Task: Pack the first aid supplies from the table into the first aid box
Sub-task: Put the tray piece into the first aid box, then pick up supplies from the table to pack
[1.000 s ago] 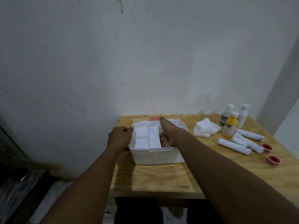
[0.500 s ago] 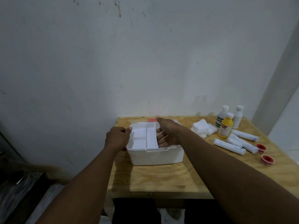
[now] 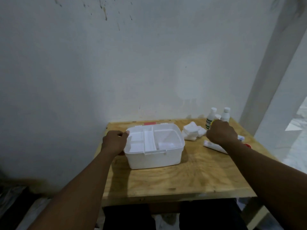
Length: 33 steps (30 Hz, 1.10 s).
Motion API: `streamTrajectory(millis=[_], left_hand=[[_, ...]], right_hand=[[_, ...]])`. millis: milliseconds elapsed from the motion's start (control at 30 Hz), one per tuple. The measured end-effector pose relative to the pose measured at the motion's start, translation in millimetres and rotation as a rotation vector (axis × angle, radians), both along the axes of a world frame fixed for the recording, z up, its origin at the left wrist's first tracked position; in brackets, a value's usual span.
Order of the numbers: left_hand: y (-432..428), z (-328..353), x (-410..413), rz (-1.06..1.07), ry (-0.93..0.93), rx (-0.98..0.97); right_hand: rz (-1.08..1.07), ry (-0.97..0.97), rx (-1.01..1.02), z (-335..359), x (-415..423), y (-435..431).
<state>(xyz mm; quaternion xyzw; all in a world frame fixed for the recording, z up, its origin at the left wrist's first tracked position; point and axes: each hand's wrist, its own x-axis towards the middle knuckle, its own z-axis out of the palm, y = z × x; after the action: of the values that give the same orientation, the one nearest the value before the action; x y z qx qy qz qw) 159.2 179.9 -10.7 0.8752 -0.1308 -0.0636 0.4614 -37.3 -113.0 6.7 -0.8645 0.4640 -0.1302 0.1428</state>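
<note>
The open white first aid box [image 3: 154, 161] stands on the left part of the wooden table [image 3: 182, 181], with a divided tray in its left half. My left hand [image 3: 114, 141] grips the box's left rim. To the right, my right hand [image 3: 221, 132] is curled around the yellow bottle [image 3: 216, 117]; only its white cap and a sliver of yellow show above my fingers. Folded white gauze pads [image 3: 191, 131] lie between the box and that hand. A rolled bandage [image 3: 214, 146] lies partly under my right wrist.
Two white bottles [image 3: 211, 117] [image 3: 226, 113] stand at the back right near the wall. A red tape roll [image 3: 247, 145] peeks out beside my right forearm. The box lid with a red patch [image 3: 150, 124] lies behind the box. The table's edge is close on the right.
My right hand has left the inside of the box and moved right to the yellow bottle. My left hand stays on the box's left rim. The camera has tilted slightly.
</note>
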Motion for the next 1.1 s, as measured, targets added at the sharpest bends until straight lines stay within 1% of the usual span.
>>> streamTrajectory(millis=[100,167,300,467,567,633,700,767,833,867,933,967,1000,1033,1100], left_hand=[[-4.6,-0.8,-1.4,-0.006,-0.01,0.003],[-7.6,-0.6,-2.7,-0.01,-0.009,-0.009],[-13.4,-1.4,-6.5,-0.018,0.013,-0.032],[-16.3,-2.4,-7.9,-0.018,0.01,-0.041],[-17.0,-2.5,-8.9,-0.016,0.01,-0.04],[-17.4,-2.7,-9.2,-0.01,0.012,-0.039],[-18.5,-3.4,-9.0,-0.006,0.006,-0.032],[-20.1,-3.4,-9.2,0.0,0.006,-0.024],[-22.1,-4.0,-9.0,0.002,0.011,-0.017],[-23.1,-4.3,-9.4,0.002,0.015,-0.018],[-24.6,-4.7,-10.7,0.0,0.019,-0.024],[-25.1,-5.0,-10.9,-0.002,0.018,-0.023],[-25.5,-5.1,-11.1,-0.004,0.016,-0.021],[-25.7,-5.1,-11.4,-0.004,0.016,-0.021],[-26.2,-4.9,-11.6,-0.006,0.02,-0.024]], right_hand=[[-0.002,0.188,-0.081,-20.1,-18.2,-14.5],[0.013,0.247,-0.1,-28.8,-23.3,-19.6],[0.054,0.22,-0.117,-34.7,-21.9,-19.7],[0.09,0.218,-0.058,-36.5,-16.2,-23.7],[0.084,0.202,-0.12,-37.2,-17.8,-24.2],[0.091,0.104,-0.248,-37.8,-16.9,-25.3],[0.153,-0.09,-0.36,-34.1,-12.2,-25.4],[0.233,-0.303,-0.383,-21.2,-3.2,-18.2],[0.279,-0.486,-0.294,-0.9,9.8,-2.8],[0.289,-0.568,-0.195,9.7,16.9,7.9],[0.343,-0.672,0.112,25.3,29.9,31.4],[0.38,-0.677,0.257,29.8,35.4,43.6],[0.423,-0.649,0.347,31.7,40.4,55.0],[0.469,-0.602,0.377,31.7,45.3,65.0],[0.546,-0.519,0.357,27.7,53.5,81.9]])
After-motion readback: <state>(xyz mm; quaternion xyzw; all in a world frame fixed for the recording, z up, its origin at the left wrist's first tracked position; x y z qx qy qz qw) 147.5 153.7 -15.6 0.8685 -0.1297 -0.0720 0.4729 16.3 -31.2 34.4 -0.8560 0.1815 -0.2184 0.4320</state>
